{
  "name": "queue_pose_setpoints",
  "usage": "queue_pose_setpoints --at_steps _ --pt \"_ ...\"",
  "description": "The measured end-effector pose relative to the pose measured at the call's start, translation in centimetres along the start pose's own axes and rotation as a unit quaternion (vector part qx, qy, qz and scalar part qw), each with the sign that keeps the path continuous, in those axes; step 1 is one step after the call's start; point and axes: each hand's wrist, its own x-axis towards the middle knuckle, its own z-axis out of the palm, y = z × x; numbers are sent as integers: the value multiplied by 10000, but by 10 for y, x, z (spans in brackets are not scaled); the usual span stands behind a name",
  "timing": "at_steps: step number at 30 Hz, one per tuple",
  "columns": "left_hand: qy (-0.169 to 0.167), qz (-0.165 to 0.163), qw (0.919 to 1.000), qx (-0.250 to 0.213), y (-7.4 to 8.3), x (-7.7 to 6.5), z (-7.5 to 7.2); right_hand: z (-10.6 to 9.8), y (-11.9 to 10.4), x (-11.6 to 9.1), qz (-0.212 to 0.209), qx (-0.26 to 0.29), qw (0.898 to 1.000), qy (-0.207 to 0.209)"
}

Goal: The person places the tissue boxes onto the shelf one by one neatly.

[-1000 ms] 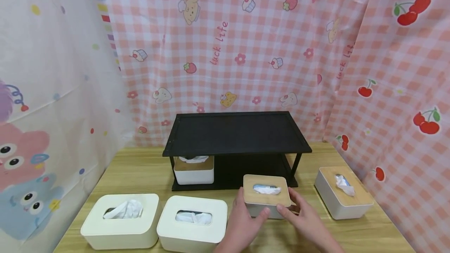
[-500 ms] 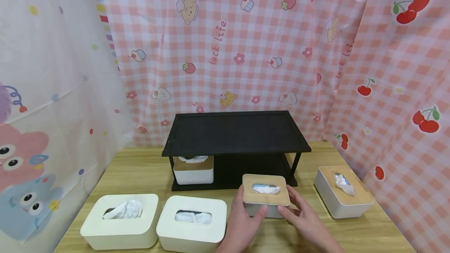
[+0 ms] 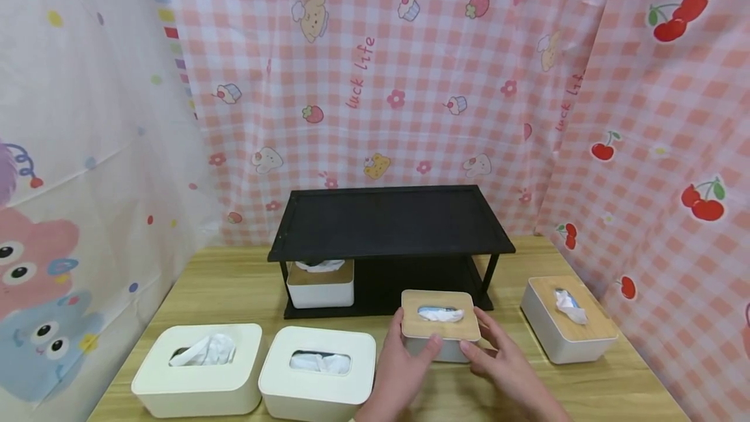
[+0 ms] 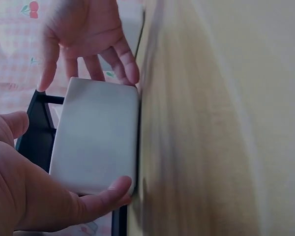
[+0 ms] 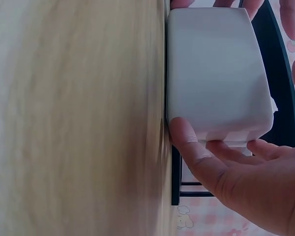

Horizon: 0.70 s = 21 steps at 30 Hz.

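Note:
Both hands hold a small tissue box (image 3: 436, 344) with a wood-look lid and a pale body, its white tissue showing in an oval slot. My left hand (image 3: 398, 370) grips its left side, thumb on the near face. On the opposite side my right hand (image 3: 504, 363) has its thumb near the front corner and its fingers along the side. The wrist views show the box's plain pale face (image 4: 98, 135) low over the wooden table (image 5: 78, 118). Just behind the box is a black two-tier shelf (image 3: 392, 220).
Another wood-lidded tissue box (image 3: 322, 293) sits on the shelf's lower tier at the left. A third wood-lidded box (image 3: 568, 318) stands on the table at the right. Two larger cream tissue boxes (image 3: 199, 396) are side by side at the front left. Patterned curtains (image 3: 375, 70) enclose the table.

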Motion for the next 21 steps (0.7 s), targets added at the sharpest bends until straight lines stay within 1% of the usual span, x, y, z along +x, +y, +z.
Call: queue_pose_setpoints --at_steps 4,7,13,17,20,21 --pt "-38 -63 9991 -412 6 1 -1 0 -2 0 22 43 10000 -13" --pt "-128 -157 9978 -639 10 2 -2 0 -3 0 50 81 9999 -48" --pt "-415 -159 9965 -704 24 5 -5 -2 -10 2 -35 246 9997 12" --pt "-648 -20 9942 -860 37 9 -13 -1 -22 3 -258 401 9988 -111" --pt "-907 109 9912 -954 47 16 -23 -1 -31 8 -426 498 9975 -272" --pt "-986 100 9907 -935 51 19 -26 -1 -33 11 -448 548 9970 -299"
